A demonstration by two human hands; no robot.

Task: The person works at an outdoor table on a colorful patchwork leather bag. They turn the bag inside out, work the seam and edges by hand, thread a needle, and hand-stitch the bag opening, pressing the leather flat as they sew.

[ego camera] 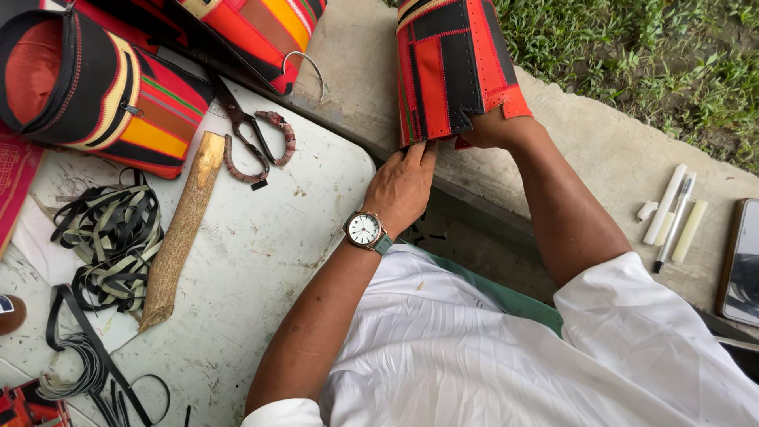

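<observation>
Up near the top of the view, the red and black patchwork bag stands on the concrete ledge, beside the grass. The right hand is pushed inside its open lower end, so only the wrist and forearm show; whether those fingers are curled or flat cannot be told. The left hand is partly closed, its fingertips pinching the bag's lower edge just beside the right wrist. A wristwatch with a pale dial sits on the left wrist.

On the white table to the left lie scissors with wrapped handles, a rough wooden stick, and loose coils of dark strapping. A round striped pouch rests at the table's far corner, and another striped bag lies behind it. On the ledge to the right sit several white markers or sticks, probably with a pen among them, and a phone near the frame edge.
</observation>
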